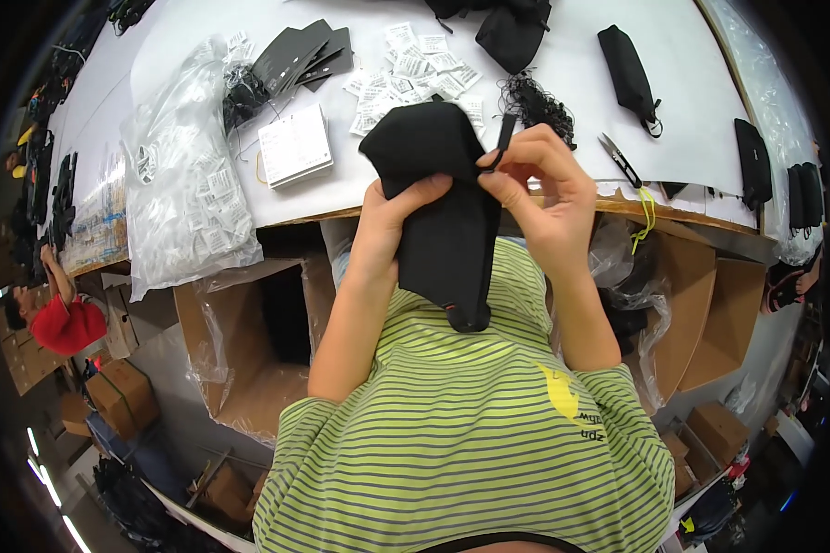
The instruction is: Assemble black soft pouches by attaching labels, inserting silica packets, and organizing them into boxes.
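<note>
A black fabric pouch [447, 221] hangs upright in front of me, just over the table's near edge. My left hand [392, 221] is closed on its left side, the thumb pressed across the front. At the pouch's right edge, my right hand [546, 189] pinches a black strap loop [504, 143] between thumb and fingertips. How the strap joins the pouch is hidden by the fingers. Beyond the pouch lies a loose heap of small white printed tags [410, 69]. A tangle of thin black cords [537, 109] sits just past my right hand.
On the white table [581, 69] are a clear bag of tags [194, 184], a stack of white cards [294, 146], dark grey cards [304, 53], small scissors [621, 160] and another black pouch [629, 72]. Open cartons [244, 369] stand below the edge. A person in red [67, 323] is at left.
</note>
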`<state>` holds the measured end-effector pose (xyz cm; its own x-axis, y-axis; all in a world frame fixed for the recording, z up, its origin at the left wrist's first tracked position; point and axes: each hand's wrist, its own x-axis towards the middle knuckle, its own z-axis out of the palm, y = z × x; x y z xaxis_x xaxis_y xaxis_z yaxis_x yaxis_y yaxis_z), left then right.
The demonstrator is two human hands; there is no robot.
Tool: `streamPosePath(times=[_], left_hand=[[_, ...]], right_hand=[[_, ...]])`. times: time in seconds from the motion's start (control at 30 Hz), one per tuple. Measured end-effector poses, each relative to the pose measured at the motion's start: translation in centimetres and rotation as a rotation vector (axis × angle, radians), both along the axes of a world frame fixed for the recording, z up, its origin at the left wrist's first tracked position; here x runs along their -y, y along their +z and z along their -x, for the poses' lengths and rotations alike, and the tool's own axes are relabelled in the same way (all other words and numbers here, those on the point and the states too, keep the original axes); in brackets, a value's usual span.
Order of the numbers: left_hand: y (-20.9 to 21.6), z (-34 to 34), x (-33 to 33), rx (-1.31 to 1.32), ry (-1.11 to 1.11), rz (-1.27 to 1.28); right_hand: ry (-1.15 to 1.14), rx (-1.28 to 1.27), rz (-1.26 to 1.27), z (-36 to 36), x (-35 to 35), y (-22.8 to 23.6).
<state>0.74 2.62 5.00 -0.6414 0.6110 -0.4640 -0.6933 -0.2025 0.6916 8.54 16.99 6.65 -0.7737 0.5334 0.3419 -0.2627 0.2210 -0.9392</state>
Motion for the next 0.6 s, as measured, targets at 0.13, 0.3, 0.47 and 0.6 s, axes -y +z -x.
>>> streamPosePath(times=[0.13, 0.3, 0.47, 0.6], left_hand=[[0.6, 0.1, 0.7, -0.004, -0.127, -0.012], [0.7, 0.4, 0.4, -0.001, -0.042, -0.064], [0.2, 0.4, 0.9, -0.020, -0.142, -0.018], [-0.3, 1.9, 1.0, 0.326, -0.019, -0.286]], right_hand=[[-0.048, 0.016, -0.005, 0.3, -0.9, 0.1], [0.029, 0.049, 0.088, -0.2, 0.4, 0.4], [-0.044, -0.016, 0.051, 0.4, -0.3, 0.8], [0.161, 0.153, 0.063, -0.8, 2.0, 1.0]])
